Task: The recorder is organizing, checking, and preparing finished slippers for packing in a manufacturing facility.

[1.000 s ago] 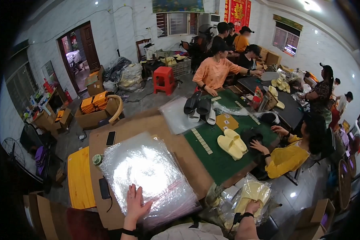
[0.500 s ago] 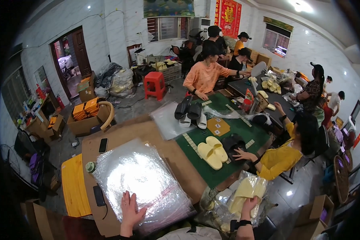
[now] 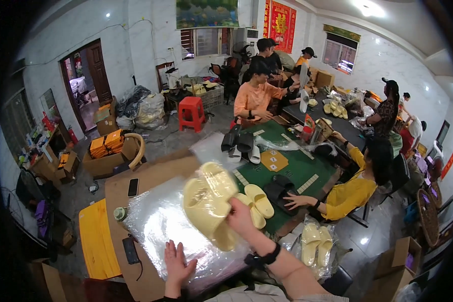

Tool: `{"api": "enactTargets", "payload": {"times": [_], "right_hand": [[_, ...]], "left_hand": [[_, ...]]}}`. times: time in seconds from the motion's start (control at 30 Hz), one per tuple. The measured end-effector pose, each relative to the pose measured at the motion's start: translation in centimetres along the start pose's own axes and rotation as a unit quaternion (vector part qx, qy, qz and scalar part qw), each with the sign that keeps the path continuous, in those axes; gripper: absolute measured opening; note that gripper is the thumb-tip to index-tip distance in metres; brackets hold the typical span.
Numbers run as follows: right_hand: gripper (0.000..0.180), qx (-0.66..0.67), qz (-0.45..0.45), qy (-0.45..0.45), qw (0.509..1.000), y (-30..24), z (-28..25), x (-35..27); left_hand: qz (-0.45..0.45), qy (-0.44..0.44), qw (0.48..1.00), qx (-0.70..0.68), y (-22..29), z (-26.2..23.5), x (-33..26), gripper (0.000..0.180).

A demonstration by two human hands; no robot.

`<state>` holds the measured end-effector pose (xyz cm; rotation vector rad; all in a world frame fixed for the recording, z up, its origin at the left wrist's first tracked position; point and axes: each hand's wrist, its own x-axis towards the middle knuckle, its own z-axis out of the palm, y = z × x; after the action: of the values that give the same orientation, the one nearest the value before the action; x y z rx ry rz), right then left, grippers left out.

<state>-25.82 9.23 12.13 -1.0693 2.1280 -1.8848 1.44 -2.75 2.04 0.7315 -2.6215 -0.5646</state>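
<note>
My right hand (image 3: 240, 217) grips a pair of pale yellow slippers (image 3: 206, 204) wrapped in clear plastic, held up over a stack of clear plastic bags (image 3: 153, 221). Flat on the near part of that stack lies my left hand (image 3: 178, 266), fingers stretched out and nothing in it. Beside my right forearm, another bagged yellow pair (image 3: 317, 245) rests on a heap at the table's near right. An unwrapped yellow pair (image 3: 259, 202) on the green mat (image 3: 299, 166) is partly hidden behind my right hand.
A co-worker in yellow touches black slippers (image 3: 278, 190) on the mat; one in orange stands beyond. More black and white slippers (image 3: 242, 143) sit at the mat's far left. A phone (image 3: 133, 187), a cup (image 3: 120, 214) and a black case (image 3: 131, 250) lie along the table's left side.
My right hand has lifted a bagged yellow pair from the heap at the right and carried it left over the plastic stack. My left hand stays nearly in place.
</note>
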Motion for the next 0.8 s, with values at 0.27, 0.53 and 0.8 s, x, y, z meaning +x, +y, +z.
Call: {"api": "enactTargets", "payload": {"times": [0.27,0.53,0.8], "right_hand": [[0.028,-0.134,-0.019,-0.143,0.981,0.8,14.0,-0.1],[0.034,-0.035,-0.132,-0.07,0.988,-2.9,11.1,-6.2],[0.009,-0.102,0.015,0.117,0.988,-0.2,-0.5,-13.3]], "left_hand": [[0.003,0.005,1.0,0.004,-1.1,1.8,0.3,0.078],[-0.132,-0.036,0.954,-0.268,-2.6,3.5,-0.6,0.092],[-0.036,-0.1,0.992,0.061,-0.2,-1.9,0.9,0.077]]}}
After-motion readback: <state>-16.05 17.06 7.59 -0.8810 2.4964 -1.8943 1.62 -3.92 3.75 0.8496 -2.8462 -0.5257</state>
